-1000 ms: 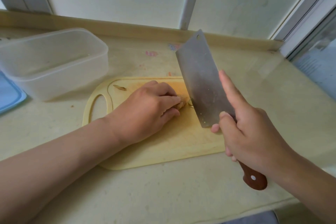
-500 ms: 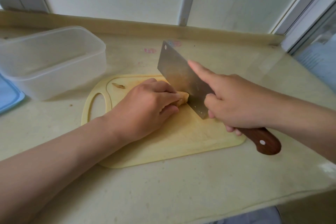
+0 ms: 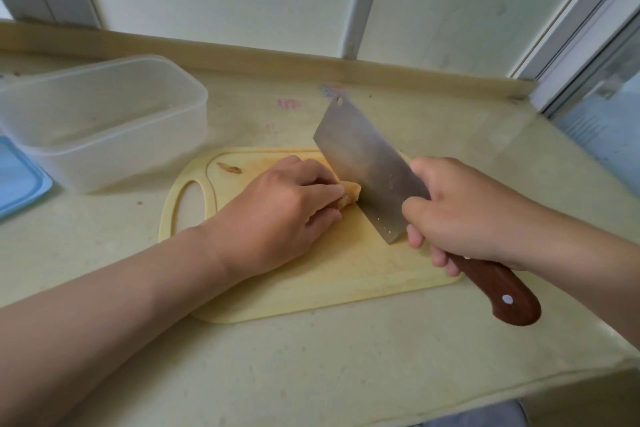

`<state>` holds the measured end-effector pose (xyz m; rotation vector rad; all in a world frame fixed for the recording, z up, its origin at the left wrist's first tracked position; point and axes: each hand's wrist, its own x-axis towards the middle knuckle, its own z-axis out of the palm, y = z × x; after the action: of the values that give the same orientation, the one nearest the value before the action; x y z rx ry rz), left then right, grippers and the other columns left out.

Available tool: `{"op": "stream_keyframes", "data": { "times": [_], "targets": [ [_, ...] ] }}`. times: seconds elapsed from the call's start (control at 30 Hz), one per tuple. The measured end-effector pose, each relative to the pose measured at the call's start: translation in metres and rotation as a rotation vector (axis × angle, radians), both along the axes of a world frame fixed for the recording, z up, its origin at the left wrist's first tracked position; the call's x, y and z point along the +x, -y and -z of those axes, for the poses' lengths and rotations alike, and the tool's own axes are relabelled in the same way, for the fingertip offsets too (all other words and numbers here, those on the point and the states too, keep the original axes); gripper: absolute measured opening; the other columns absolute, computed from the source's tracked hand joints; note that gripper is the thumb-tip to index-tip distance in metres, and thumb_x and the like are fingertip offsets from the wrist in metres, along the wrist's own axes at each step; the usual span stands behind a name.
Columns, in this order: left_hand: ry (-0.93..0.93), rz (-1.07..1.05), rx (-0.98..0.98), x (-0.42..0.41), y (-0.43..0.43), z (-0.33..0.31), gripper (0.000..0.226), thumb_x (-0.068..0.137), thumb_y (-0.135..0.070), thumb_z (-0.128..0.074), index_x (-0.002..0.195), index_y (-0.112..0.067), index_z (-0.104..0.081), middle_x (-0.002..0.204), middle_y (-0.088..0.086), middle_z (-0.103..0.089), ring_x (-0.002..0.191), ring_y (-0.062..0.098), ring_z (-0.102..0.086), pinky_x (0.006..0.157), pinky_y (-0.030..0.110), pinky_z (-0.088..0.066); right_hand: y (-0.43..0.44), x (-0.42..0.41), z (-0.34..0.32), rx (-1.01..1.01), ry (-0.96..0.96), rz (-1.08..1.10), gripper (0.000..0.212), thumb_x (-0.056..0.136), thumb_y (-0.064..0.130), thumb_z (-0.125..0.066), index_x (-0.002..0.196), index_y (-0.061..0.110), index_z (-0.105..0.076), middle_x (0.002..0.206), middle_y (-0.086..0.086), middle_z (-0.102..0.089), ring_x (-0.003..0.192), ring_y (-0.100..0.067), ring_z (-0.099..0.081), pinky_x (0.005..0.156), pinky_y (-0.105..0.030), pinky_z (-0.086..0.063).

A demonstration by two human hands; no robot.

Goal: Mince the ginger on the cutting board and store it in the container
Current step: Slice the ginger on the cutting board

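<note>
Since half a second ago the right hand (image 3: pixel 471 215) has drawn its forefinger off the flat of the cleaver (image 3: pixel 363 163) and tucked it in. Its fingers now curl round the brown wooden handle where it meets the blade, gripping it.

One cleaver shows, its edge down on the one yellow cutting board (image 3: pixel 346 281) at the centre of the frame. Its flat touches the cut end of the ginger (image 3: pixel 349 194). One piece of ginger shows, just left of the blade, mostly covered by the left hand (image 3: pixel 284 215). That hand lies knuckles up, fingertips curled, holding the ginger down on the board.

One small scrap (image 3: pixel 228 168) lies apart, near the board's handle hole. One clear, open-topped container (image 3: pixel 104 121) stands at upper left. One blue lid (image 3: pixel 17 177) lies just beside it at the left edge. All rest on one beige counter (image 3: pixel 311 357).
</note>
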<state>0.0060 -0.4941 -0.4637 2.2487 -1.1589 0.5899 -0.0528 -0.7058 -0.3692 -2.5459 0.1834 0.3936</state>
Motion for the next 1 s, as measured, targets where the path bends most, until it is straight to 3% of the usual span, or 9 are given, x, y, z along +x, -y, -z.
{"op": "stream_keyframes", "data": {
  "times": [0.1,0.23,0.37,0.43,0.57,0.73,1.0],
  "targets": [
    [0.008,0.012,0.012,0.000,0.000,-0.001,0.021,0.086,-0.020,-0.069,0.101,-0.008,-0.077,0.101,0.008,-0.070,0.079,0.028,-0.061,0.073,0.034,-0.054,-0.004,0.001,0.001,0.043,0.001,0.005,0.014,0.105,0.019,-0.044,0.113,0.014,-0.054,0.075,-0.013,-0.072,0.045,-0.025,-0.065,0.043,-0.031,-0.052],
    [0.024,0.037,0.031,0.000,-0.001,-0.002,0.024,0.088,-0.019,-0.068,0.106,-0.008,-0.077,0.103,0.007,-0.069,0.080,0.028,-0.059,0.075,0.035,-0.053,-0.004,-0.002,0.004,0.113,0.017,0.056,0.026,0.108,0.021,-0.045,0.132,0.012,-0.052,0.076,-0.014,-0.071,0.043,-0.022,-0.063,0.043,-0.032,-0.053],
    [0.055,0.057,0.061,0.001,-0.001,-0.002,0.025,0.087,-0.016,-0.067,0.108,-0.008,-0.076,0.104,0.008,-0.069,0.079,0.027,-0.058,0.079,0.030,-0.044,-0.007,-0.014,0.011,0.039,0.189,0.042,0.018,0.107,0.023,-0.044,0.097,0.012,-0.054,0.078,-0.014,-0.070,0.038,-0.015,-0.058,0.042,-0.032,-0.053],
    [0.048,0.057,0.063,0.002,-0.002,-0.002,0.024,0.087,-0.017,-0.067,0.108,-0.008,-0.076,0.104,0.008,-0.070,0.080,0.027,-0.059,0.080,0.031,-0.045,-0.009,-0.018,0.014,0.051,0.243,0.058,0.021,0.107,0.024,-0.045,0.090,0.014,-0.051,0.078,-0.014,-0.069,0.039,-0.015,-0.059,0.041,-0.032,-0.053],
    [0.020,0.056,0.064,0.002,-0.004,-0.002,0.021,0.088,-0.014,-0.072,0.108,-0.009,-0.076,0.104,0.006,-0.069,0.080,0.027,-0.060,0.077,0.034,-0.052,-0.008,-0.023,0.019,0.098,0.299,0.128,0.025,0.106,0.025,-0.046,0.086,0.011,-0.045,0.074,-0.014,-0.068,0.041,-0.020,-0.058,0.040,-0.034,-0.053],
    [0.016,0.051,0.068,0.003,-0.002,-0.002,0.021,0.087,-0.016,-0.070,0.106,-0.009,-0.076,0.103,0.006,-0.069,0.080,0.027,-0.059,0.079,0.027,-0.042,-0.011,-0.025,0.017,0.075,0.281,0.119,0.028,0.107,0.026,-0.046,0.086,0.008,-0.042,0.073,-0.015,-0.067,0.040,-0.021,-0.059,0.041,-0.040,-0.057],
    [-0.004,0.044,0.069,0.003,-0.002,-0.003,0.020,0.087,-0.016,-0.072,0.106,-0.009,-0.076,0.103,0.005,-0.069,0.080,0.026,-0.059,0.079,0.025,-0.039,-0.013,-0.024,0.013,0.002,0.264,0.108,0.029,0.107,0.027,-0.045,0.087,0.006,-0.042,0.077,-0.016,-0.068,0.039,-0.017,-0.059,0.041,-0.041,-0.058]
  ]
}}
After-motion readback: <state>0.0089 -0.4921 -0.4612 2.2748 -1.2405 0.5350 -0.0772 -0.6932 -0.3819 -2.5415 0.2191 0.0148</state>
